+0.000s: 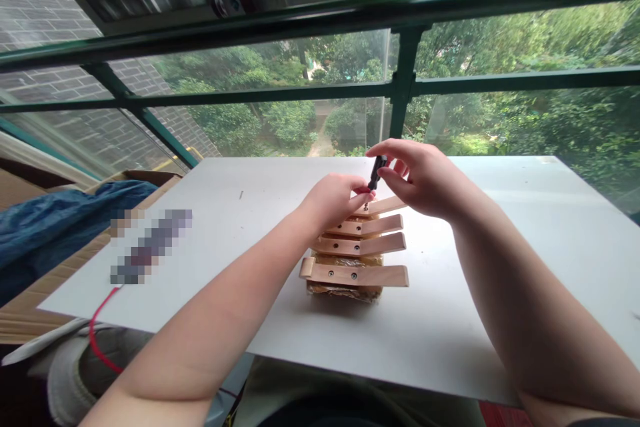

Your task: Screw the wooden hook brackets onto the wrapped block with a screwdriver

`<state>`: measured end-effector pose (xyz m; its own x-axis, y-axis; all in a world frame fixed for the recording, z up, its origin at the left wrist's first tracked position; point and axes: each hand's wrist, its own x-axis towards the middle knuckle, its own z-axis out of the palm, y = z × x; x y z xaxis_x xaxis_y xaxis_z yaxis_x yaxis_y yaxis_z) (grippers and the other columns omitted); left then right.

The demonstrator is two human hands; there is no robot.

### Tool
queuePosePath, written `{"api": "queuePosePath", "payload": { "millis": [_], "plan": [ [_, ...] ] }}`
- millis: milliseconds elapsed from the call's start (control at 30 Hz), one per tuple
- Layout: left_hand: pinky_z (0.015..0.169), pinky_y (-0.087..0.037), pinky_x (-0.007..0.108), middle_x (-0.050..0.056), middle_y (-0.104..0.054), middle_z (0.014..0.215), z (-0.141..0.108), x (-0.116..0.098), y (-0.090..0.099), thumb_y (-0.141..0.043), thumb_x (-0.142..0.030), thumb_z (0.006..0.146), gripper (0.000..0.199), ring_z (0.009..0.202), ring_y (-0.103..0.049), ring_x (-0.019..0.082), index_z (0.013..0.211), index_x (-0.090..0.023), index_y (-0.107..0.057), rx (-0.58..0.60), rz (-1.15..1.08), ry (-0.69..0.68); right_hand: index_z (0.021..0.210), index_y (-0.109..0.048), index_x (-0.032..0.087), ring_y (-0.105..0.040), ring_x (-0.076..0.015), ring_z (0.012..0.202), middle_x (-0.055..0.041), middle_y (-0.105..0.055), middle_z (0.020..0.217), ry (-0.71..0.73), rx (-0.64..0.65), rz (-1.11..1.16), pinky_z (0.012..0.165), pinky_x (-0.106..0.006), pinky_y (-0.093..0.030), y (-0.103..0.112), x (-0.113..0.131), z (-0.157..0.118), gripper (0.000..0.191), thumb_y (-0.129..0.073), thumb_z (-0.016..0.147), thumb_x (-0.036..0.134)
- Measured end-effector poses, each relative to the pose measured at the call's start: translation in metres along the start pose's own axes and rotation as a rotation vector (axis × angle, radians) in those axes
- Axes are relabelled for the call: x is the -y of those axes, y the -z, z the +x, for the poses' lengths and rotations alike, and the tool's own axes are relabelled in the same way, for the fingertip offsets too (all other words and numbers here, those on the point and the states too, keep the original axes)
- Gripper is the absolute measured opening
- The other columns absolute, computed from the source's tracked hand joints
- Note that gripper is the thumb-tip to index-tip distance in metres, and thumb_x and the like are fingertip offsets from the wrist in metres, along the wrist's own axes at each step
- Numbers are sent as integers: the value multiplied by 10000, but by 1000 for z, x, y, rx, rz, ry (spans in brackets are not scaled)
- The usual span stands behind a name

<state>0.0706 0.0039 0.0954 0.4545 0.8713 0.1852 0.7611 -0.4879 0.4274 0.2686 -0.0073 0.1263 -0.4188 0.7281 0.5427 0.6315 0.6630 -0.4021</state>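
My right hand (417, 170) grips a short black screwdriver (379, 172), tilted, with its lower end pointing down at the farthest wooden strip. My left hand (337, 200) is closed in a pinch right beside that lower end; what its fingertips hold is hidden. Just below them a screw (366, 207) shows in the farthest strip. Several pale wooden strips with bent ends, among them the nearest strip (380, 275), lie in a row across a block wrapped in brown tape (345, 291). Dark screw heads sit in the nearer strips. My left hand covers part of the farther ones.
The white table (440, 333) bears the block. A small loose piece, perhaps a screw (241, 195), lies left of my hands. Farther left are a blurred-out object (150, 247) with a red cord (93, 330) and a cardboard box (30, 320) holding blue cloth. Green railings (405, 73) stand behind.
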Motion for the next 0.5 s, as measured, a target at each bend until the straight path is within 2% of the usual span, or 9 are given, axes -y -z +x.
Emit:
{"api": "queuePosePath", "payload": {
  "millis": [67, 167, 233, 300, 333, 400, 467, 500],
  "plan": [
    [652, -396, 283, -5, -754, 868, 0, 1, 0, -500, -454, 909, 321, 713, -609, 161, 956, -255, -748, 3, 9, -3, 1123, -679, 201, -586, -161, 762, -60, -694, 988, 30, 6, 0, 724, -287, -426, 0, -1, 0, 314, -527, 852, 157],
    [678, -422, 284, 0, -755, 936, 1, 1, -1, -511, -449, 896, 301, 782, -638, 178, 964, -255, -730, 11, 28, -11, 1059, -701, 192, -592, -169, 771, -56, -702, 944, 6, 1, 3, 731, -286, -429, 0, -1, 0, 271, -539, 843, 161],
    [738, -453, 301, 4, -752, 949, 1, 0, -2, -557, -407, 860, 234, 841, -651, 202, 940, -257, -718, 32, 86, -21, 1049, -705, 191, -594, -172, 766, -50, -703, 910, -16, -9, 3, 726, -284, -429, 0, -1, 0, 260, -547, 843, 177],
    [870, -464, 352, 8, -751, 930, 2, -1, -5, -578, -323, 829, 177, 886, -653, 222, 925, -260, -712, 45, 168, -53, 1055, -705, 191, -590, -170, 754, -47, -702, 899, -26, -15, 2, 716, -283, -427, -1, -1, 1, 264, -542, 847, 185],
    [965, -436, 397, 10, -752, 923, 3, -2, -6, -574, -281, 821, 171, 906, -653, 227, 922, -258, -710, 44, 201, -74, 1056, -706, 191, -588, -169, 748, -47, -702, 900, -27, -16, 1, 712, -283, -426, -1, -1, 1, 267, -538, 848, 185],
    [1131, -290, 501, 6, -754, 935, 5, -4, -7, -559, -221, 811, 187, 945, -654, 228, 929, -253, -701, 45, 219, -105, 1055, -708, 189, -586, -170, 743, -49, -702, 899, -26, -19, -4, 708, -284, -425, -2, -1, 1, 272, -531, 847, 183],
    [1188, -150, 569, 1, -754, 987, 6, -6, -6, -568, -210, 796, 184, 975, -656, 224, 929, -247, -689, 71, 185, -94, 1054, -710, 189, -587, -174, 745, -52, -701, 900, -32, -20, -14, 702, -285, -423, -2, -1, 1, 278, -530, 842, 183],
    [1195, -118, 583, 0, -753, 1006, 7, -7, -5, -575, -210, 786, 184, 982, -657, 222, 928, -246, -685, 92, 161, -76, 1053, -710, 190, -587, -176, 746, -53, -700, 900, -36, -19, -18, 696, -284, -422, -2, -1, 2, 279, -531, 840, 184]
  ]
}}
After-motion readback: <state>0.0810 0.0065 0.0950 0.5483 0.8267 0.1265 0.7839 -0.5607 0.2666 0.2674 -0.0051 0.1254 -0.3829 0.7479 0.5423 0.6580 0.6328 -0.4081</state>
